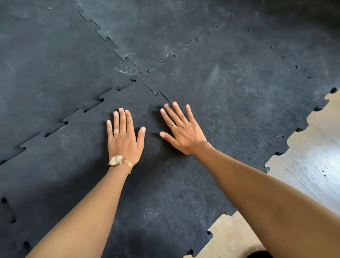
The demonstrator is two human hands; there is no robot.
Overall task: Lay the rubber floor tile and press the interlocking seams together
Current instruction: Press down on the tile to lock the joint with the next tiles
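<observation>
Evidently, the pressing stage has been reached: the rubber floor tile is laid flat in the lower centre of the frame, and both hands are placed on it palm down. The left hand is flattened with fingers extended and close together, thumb splayed; nothing is grasped. The right hand is likewise flattened with fingers spread, grasping nothing.

The relation that matters is held by the seam to the right-hand neighbour, which runs diagonally from the four-tile junction near frame centre down and to the right, where it passes under the right fingertips. Its long axis therefore points from the right hand up and left, and the right hand is the nearer one. That seam appears still slightly open ahead of the fingertips, so pressing along it is judged to be the next need. A second seam, with open notches, runs from the junction towards the lower left, beyond the left fingertips and apart from them.

Four tiles are counted meeting at the junction, two hands, one ring on each hand, and one wristwatch on the left wrist. Bare pale flooring is seen at lower right.
</observation>
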